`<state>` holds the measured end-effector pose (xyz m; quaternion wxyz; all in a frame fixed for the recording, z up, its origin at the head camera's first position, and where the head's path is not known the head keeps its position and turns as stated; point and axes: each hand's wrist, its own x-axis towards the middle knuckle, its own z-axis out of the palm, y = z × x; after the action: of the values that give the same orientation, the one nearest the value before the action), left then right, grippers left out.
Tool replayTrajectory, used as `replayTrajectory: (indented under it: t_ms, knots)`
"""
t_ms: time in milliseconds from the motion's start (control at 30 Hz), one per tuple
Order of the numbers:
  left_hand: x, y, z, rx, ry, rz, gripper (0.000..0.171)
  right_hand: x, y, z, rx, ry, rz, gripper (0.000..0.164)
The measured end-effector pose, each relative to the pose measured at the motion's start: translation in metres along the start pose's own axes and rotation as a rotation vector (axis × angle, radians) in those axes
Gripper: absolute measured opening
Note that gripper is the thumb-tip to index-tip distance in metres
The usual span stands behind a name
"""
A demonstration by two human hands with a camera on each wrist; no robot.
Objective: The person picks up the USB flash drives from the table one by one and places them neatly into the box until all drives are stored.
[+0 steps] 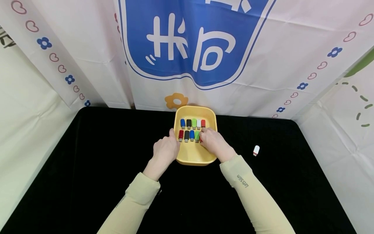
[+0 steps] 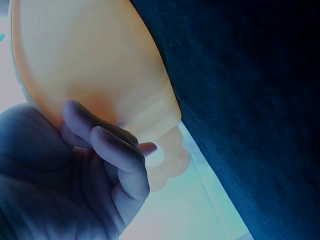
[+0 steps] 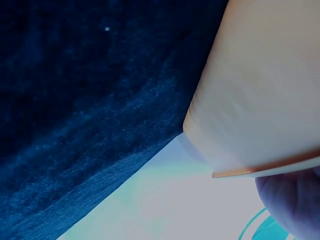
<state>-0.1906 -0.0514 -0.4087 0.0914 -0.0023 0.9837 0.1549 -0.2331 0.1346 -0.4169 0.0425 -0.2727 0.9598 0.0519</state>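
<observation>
A yellow plastic tray (image 1: 193, 157) stands on the black-covered table. In it several USB flash drives lie in two rows: the back one runs from a blue drive (image 1: 182, 123) to a red drive (image 1: 203, 123), the front one from a dark red drive (image 1: 181, 135) to a light green drive (image 1: 197, 136). My left hand (image 1: 166, 148) grips the tray's left side, thumb at the rim and bent fingers (image 2: 117, 150) against the outer wall. Over the right rim reaches my right hand (image 1: 214, 143), pinching a red USB flash drive (image 1: 201, 139) at the front row's right end, partly hidden by the fingers.
A white-and-red USB flash drive (image 1: 256, 150) lies on the black cloth (image 1: 280, 182) right of the tray. Behind the table hangs a white printed curtain (image 1: 251, 97), close to the tray's back edge.
</observation>
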Motion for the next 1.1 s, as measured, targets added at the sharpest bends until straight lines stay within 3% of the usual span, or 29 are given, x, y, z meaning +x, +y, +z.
replayTrajectory:
  t_ms: [300,567,867,1100]
  knots:
    - [0.000,0.000,0.000,-0.003,0.002,0.002,0.059,0.000,0.000,-0.003,0.027,-0.029,0.009,0.025]
    - [0.000,0.000,0.000,-0.003,-0.003,0.005,0.060,-0.002,0.001,-0.006,0.118,-0.015,-0.001,0.022]
    - [0.000,0.000,-0.001,0.004,-0.008,-0.008,0.060,-0.009,0.000,-0.006,0.234,0.120,-0.062,0.017]
    - [0.000,0.000,-0.001,0.012,0.001,0.003,0.061,-0.019,-0.002,-0.012,0.330,0.216,-0.034,0.018]
